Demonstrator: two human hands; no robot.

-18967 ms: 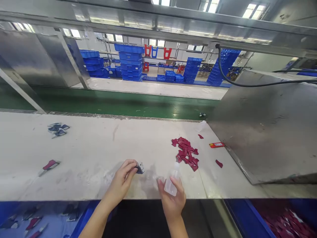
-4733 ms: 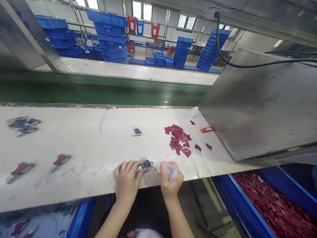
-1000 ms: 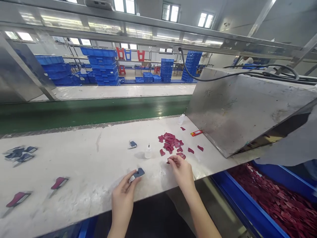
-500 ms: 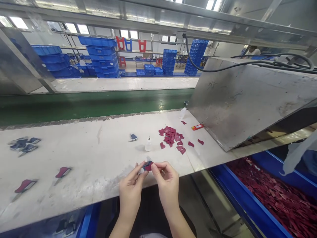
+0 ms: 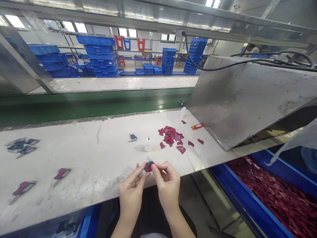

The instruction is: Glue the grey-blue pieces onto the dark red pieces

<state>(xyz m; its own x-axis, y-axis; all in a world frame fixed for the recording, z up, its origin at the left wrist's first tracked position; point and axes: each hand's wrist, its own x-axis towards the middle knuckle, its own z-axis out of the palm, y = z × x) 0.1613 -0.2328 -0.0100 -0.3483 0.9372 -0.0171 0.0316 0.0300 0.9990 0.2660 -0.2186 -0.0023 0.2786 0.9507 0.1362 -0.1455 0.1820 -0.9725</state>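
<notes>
My left hand (image 5: pixel 131 191) and my right hand (image 5: pixel 167 184) meet at the near edge of the white worktable (image 5: pixel 99 158). Together they pinch a small dark part with a red cover piece (image 5: pixel 148 165) on it. A small clear dropper bottle (image 5: pixel 148 144) stands upright on the table just beyond my hands. To its right lies a pile of loose red cover pieces (image 5: pixel 171 137). One dark blue part (image 5: pixel 133 137) lies alone left of the bottle.
Two finished red-topped parts (image 5: pixel 61 173) lie at the left, with a heap of dark parts (image 5: pixel 21 145) further back. A slanted steel chute (image 5: pixel 247 99) rises at the right. A blue bin of red pieces (image 5: pixel 277 198) sits below. Behind runs a green conveyor belt (image 5: pixel 94 102).
One second ago my right hand was at the red pile and my left held the dark part alone. Now both hands are together at the table edge with a red piece on the part.
</notes>
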